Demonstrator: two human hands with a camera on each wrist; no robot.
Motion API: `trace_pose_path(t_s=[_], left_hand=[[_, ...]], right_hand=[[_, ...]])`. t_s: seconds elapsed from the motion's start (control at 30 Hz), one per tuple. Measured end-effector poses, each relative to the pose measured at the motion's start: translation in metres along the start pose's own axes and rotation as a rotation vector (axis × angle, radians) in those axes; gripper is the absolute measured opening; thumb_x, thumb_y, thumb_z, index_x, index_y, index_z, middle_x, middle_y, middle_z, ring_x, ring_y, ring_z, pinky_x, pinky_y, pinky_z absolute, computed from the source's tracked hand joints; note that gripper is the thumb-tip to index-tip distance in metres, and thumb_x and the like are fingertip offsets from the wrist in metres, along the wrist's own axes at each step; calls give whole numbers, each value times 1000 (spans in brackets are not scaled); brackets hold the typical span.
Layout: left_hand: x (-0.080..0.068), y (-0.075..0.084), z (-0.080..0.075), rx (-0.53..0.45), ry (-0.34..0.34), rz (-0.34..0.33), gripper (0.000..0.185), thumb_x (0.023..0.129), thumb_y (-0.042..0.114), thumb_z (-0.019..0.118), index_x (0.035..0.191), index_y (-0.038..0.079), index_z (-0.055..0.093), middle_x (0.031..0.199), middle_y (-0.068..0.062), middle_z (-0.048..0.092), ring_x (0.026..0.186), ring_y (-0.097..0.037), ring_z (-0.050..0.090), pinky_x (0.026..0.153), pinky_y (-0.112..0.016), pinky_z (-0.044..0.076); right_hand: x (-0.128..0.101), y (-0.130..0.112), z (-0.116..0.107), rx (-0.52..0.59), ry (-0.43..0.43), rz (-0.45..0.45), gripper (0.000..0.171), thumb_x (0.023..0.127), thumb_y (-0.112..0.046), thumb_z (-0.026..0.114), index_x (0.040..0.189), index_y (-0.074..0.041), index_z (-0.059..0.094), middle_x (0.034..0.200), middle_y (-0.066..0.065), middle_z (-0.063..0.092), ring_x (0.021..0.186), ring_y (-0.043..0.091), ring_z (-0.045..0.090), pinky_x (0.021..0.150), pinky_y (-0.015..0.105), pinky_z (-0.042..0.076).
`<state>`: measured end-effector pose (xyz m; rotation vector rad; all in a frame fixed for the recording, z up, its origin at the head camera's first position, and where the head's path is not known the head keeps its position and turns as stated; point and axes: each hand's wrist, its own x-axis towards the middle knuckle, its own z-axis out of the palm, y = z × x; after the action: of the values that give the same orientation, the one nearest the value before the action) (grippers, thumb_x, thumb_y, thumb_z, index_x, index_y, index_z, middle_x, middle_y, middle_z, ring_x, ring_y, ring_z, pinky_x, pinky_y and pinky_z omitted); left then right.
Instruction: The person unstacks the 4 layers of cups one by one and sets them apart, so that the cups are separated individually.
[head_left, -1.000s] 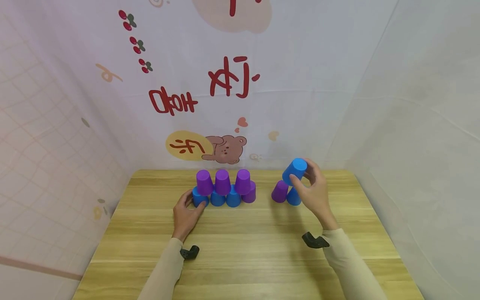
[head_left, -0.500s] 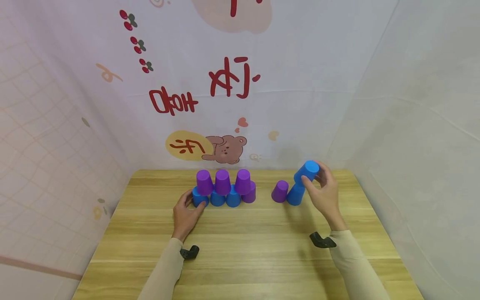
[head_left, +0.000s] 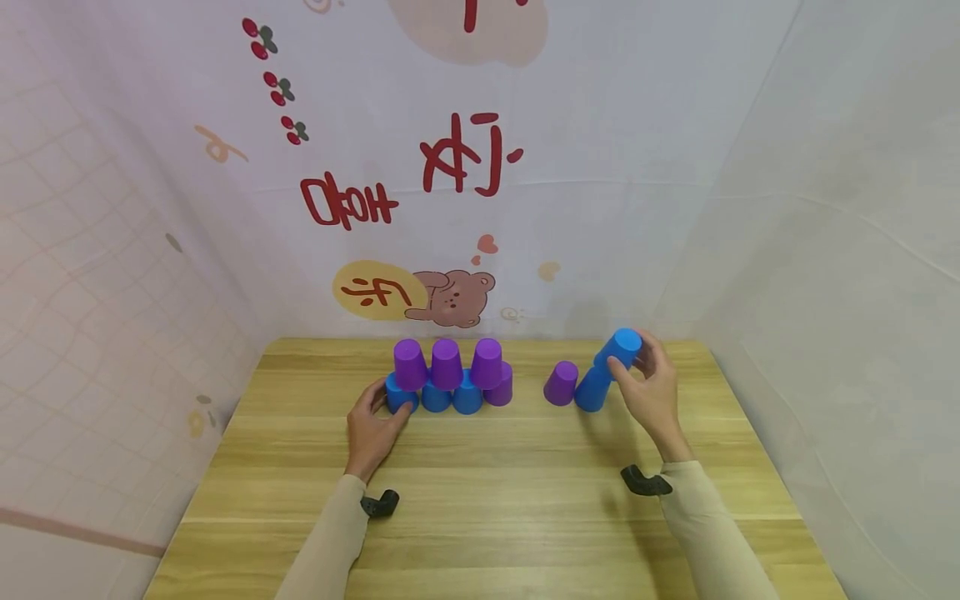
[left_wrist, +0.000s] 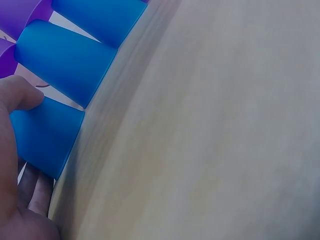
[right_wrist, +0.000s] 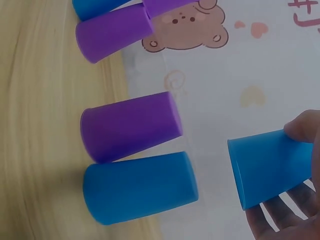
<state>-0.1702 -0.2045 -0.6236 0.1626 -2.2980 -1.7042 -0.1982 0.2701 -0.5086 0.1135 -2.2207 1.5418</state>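
My right hand (head_left: 651,393) grips an upside-down blue cup (right_wrist: 272,165) between thumb and fingers. It hangs in the air above a blue cup (right_wrist: 140,187) standing on the table, with a gap between them in the right wrist view. Left of that one stands a purple cup (head_left: 561,383). On the left, my left hand (head_left: 375,429) holds the end blue cup (left_wrist: 47,135) of a row, thumb in front and fingers behind. Two more blue cups (head_left: 436,397) and a purple cup (head_left: 501,387) continue this row. Three purple cups (head_left: 446,364) sit on top, all upside down.
The cups stand near the back edge of a wooden table (head_left: 480,500). A white printed cloth (head_left: 600,167) hangs behind it and along both sides. A stretch of tabletop separates the left row from the right pair of cups.
My right hand has carried the blue cup to the right and slightly down, from between the right pair to over the blue one. My left hand has stayed on its cup.
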Motion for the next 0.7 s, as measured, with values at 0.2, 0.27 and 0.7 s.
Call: trace_pose_path(t_s=[0.2, 0.27, 0.7], left_hand=[[0, -2, 0, 4, 2, 3, 68, 94, 10, 90, 156, 4, 62, 155, -22, 69, 146, -40, 69, 127, -46, 56], [0, -3, 0, 3, 3, 3, 68, 94, 9, 90, 156, 5, 62, 155, -22, 69, 146, -40, 69, 127, -46, 56], [1, -2, 1, 16, 3, 2, 67, 95, 10, 90, 155, 4, 63, 155, -22, 69, 146, -39, 69, 127, -45, 56]], right_hand=[[-1, 9, -1, 1, 10, 24, 60, 101, -3, 82, 157, -7, 62, 145, 19, 73, 121, -7, 68, 106, 7, 55], [-2, 11, -3, -8, 18, 36, 59, 101, -4, 83, 156, -8, 62, 145, 18, 74, 120, -6, 68, 105, 7, 54], [0, 29, -14, -70, 64, 98, 60, 102, -8, 82, 158, -9, 61, 150, 17, 71, 121, -7, 63, 105, 6, 52]])
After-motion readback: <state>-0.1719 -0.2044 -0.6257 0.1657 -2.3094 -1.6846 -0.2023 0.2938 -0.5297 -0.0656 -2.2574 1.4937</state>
